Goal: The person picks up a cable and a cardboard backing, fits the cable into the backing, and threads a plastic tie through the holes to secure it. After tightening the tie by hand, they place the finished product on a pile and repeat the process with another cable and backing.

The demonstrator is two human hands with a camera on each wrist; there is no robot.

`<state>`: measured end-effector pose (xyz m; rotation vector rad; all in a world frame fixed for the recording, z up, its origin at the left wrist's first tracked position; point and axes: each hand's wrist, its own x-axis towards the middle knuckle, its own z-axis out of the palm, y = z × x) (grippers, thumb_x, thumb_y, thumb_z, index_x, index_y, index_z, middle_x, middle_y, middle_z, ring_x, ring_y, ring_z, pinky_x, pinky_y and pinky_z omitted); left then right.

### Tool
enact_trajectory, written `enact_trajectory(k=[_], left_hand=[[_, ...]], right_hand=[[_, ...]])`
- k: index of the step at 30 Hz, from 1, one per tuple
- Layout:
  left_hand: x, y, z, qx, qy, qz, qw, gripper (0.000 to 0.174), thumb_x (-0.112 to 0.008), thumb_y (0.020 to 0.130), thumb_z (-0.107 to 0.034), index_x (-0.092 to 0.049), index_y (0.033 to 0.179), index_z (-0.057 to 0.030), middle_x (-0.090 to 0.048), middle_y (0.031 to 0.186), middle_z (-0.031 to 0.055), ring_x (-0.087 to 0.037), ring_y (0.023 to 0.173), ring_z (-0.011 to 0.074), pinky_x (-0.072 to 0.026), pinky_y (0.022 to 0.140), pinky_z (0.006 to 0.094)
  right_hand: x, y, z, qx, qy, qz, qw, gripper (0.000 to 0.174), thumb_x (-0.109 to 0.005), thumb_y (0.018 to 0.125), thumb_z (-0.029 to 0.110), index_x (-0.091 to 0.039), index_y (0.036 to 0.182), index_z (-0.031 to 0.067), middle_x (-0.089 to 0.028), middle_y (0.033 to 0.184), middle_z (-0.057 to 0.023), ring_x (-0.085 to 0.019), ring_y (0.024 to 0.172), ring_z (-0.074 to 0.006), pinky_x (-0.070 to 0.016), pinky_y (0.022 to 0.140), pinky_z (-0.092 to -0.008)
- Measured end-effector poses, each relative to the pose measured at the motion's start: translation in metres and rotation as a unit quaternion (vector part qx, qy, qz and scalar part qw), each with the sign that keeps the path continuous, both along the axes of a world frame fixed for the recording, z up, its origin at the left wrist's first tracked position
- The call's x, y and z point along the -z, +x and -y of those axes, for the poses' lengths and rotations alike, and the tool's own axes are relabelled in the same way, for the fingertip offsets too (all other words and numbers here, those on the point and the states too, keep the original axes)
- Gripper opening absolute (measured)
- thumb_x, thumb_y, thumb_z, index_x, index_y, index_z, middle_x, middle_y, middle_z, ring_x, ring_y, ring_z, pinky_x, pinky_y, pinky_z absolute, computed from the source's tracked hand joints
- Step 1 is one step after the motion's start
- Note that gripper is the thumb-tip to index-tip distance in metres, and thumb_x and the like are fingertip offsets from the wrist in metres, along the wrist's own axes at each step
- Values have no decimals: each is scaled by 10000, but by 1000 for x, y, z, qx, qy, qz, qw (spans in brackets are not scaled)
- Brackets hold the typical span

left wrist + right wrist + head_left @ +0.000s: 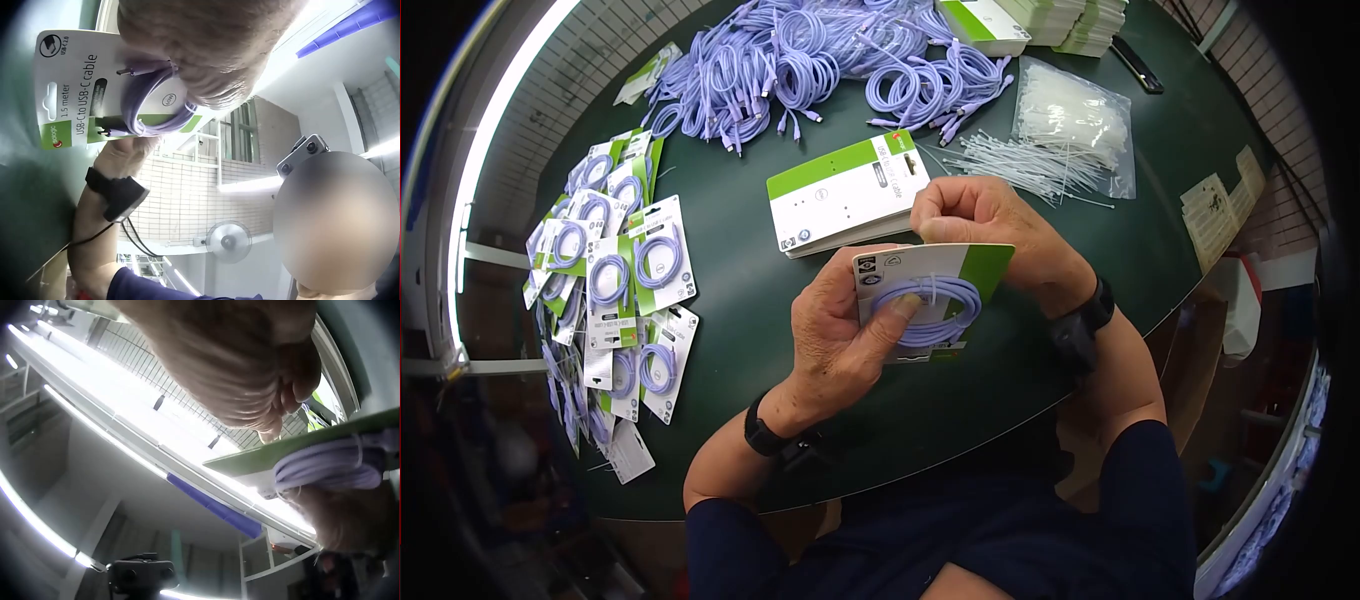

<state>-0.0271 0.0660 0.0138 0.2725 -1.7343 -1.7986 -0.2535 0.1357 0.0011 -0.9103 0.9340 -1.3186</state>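
My left hand (835,335) grips a green and white packaging card (990,262), its thumb pressed on the coiled lilac USB-C cable (960,308). A pale cable tie (933,288) crosses the coil near the card's upper edge. In the left wrist view, the printed card (62,87) reads 1.5 meter USB-C to USB-C cable. My right hand (1000,225) is just behind the card's upper edge with its fingers curled. The right wrist view shows these fingers (289,397) close to the card's back; I cannot tell what lies between them.
A stack of blank cards (840,195) lies beyond the hands. Loose cable ties (1025,165) and a bag of ties (1070,115) are right of it. Lilac cable bundles (800,60) cover the back; carded cables (605,270) pile up left. A black cutter (1137,65) lies far right.
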Motion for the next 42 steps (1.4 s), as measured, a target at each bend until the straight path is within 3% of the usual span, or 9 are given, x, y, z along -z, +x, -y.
enact_trajectory(k=[3, 6, 11, 14, 22, 27, 29, 33, 42], left_hand=[[1, 1, 0, 3, 12, 1, 1000, 361, -712, 999, -16, -580, 1327, 57, -721, 1186, 133, -697, 1063, 157, -578, 932, 304], [1, 0, 3, 7, 50, 14, 999, 369, -728, 985, -25, -585, 1314, 58, -728, 1181, 141, -706, 1051, 160, -586, 918, 306], [-6, 2, 7, -19, 6, 47, 999, 371, -784, 928, -41, -614, 1246, 44, -755, 1098, 122, -721, 981, 144, -598, 863, 297], [-4, 2, 10, -36, -31, 68, 997, 362, -809, 900, -47, -629, 1205, 32, -764, 1059, 108, -726, 951, 136, -601, 839, 289], [-3, -6, 26, -35, 89, 29, 995, 312, -806, 922, -65, -626, 1169, -1, -755, 1040, 92, -727, 940, 130, -603, 828, 278], [-2, -11, 35, -98, 200, -15, 975, 317, -751, 975, -74, -588, 1236, 2, -733, 1121, 112, -726, 957, 143, -622, 847, 306], [1, -11, 38, -108, 213, -38, 970, 319, -724, 995, -74, -570, 1263, 5, -721, 1168, 123, -724, 974, 148, -628, 862, 316], [3, -10, 40, -99, 214, -30, 971, 358, -717, 998, -71, -549, 1301, 16, -705, 1204, 132, -711, 1049, 162, -607, 929, 327], [2, -12, 34, -78, 130, -23, 988, 553, -726, 980, -56, -448, 1451, 35, -661, 1275, 152, -658, 1195, 198, -545, 1046, 371]], right_hand=[[-4, 0, 0, 78, -15, -121, 989, 197, -767, 992, 184, -652, 969, 25, -645, 928, -20, -568, 746, -68, -487, 669, -228], [1, 11, 2, 186, -129, -304, 926, 207, -766, 969, 151, -633, 904, 6, -622, 817, -13, -556, 710, -86, -466, 615, -288], [-3, 21, 3, 201, -162, -373, 891, 182, -768, 950, 110, -629, 907, 1, -595, 813, -31, -561, 718, -104, -471, 623, -312], [0, 22, 1, 244, -195, -449, 837, 160, -733, 990, 75, -600, 926, 12, -581, 925, -3, -530, 781, -75, -450, 673, -243], [-4, 22, -2, 322, -193, -172, 911, 149, -626, 1082, 146, -602, 1059, 0, -615, 991, -36, -550, 819, -82, -451, 705, -240], [-12, 31, -6, 286, -118, -146, 940, 268, -594, 1108, 242, -607, 1175, -17, -648, 1019, -43, -574, 863, -72, -468, 743, -229], [-9, 41, -6, 120, -78, -229, 963, 375, -598, 1108, 314, -614, 1273, -22, -686, 1058, -51, -606, 916, -72, -496, 780, -233], [-15, 53, -6, 66, -33, -257, 964, 451, -612, 1101, 336, -593, 1366, -28, -711, 1104, -58, -636, 966, -84, -519, 829, -245], [-11, 43, -7, 156, -73, -210, 962, 451, -620, 1091, 338, -603, 1341, -37, -742, 1072, -85, -669, 933, -104, -555, 808, -275]])
